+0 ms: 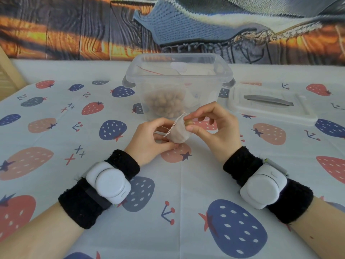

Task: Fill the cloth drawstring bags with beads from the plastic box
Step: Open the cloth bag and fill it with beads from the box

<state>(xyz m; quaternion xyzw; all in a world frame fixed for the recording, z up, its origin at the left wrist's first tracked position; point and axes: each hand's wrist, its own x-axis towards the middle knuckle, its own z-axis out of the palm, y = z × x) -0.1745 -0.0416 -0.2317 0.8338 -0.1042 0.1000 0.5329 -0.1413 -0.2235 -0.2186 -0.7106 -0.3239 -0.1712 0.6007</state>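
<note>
Head view: two hands are seen above the desk (pixel 179 184), which is covered by a strawberry-print cloth. One small cloth drawstring bag (pixel 178 132) is held between them, in front of the plastic box (pixel 178 79). The left hand (pixel 151 142) is curled around the bag's lower part, and the bag's white drawstring (pixel 175 124) is draped over its near side. One brown bead (pixel 188 122) is pinched by the thumb and forefinger of the right hand (pixel 214 128) at the bag's mouth. One clear box is set behind the hands, lid off, with a heap of tan beads (pixel 164 104) seen through its front wall, too many to count. One lid (pixel 270 103) is laid flat just right of the box. Two black wristbands, each carrying a white device, are worn on the forearms.
</note>
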